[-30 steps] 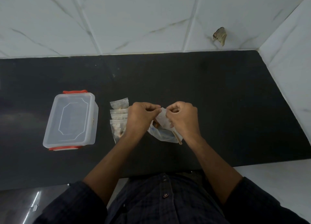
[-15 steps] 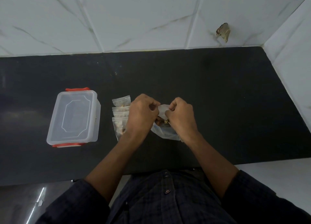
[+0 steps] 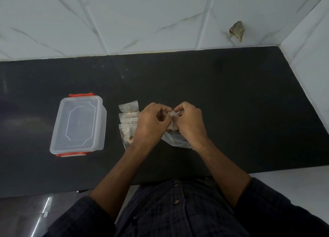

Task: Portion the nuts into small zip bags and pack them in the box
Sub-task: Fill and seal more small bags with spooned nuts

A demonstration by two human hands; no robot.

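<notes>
Between my two hands I hold a small clear zip bag (image 3: 172,116) just above the black counter (image 3: 231,103). My left hand (image 3: 151,124) pinches its left top edge and my right hand (image 3: 188,122) pinches its right top edge. Beneath them lies a larger clear bag of nuts (image 3: 175,138), partly hidden by my right wrist. Several filled small zip bags (image 3: 128,120) lie in an overlapping column just left of my left hand. A clear plastic box with red latches (image 3: 78,124) sits at the left with its lid on.
White marbled tiles form the back wall (image 3: 142,19) and a side wall (image 3: 311,62) on the right. A chipped spot (image 3: 237,31) marks the back tile. The counter's front edge (image 3: 53,192) runs close to my body.
Both hands stay pinched on the small bag; they have shifted their grip toward its top edge. The camera view has drifted slightly.
</notes>
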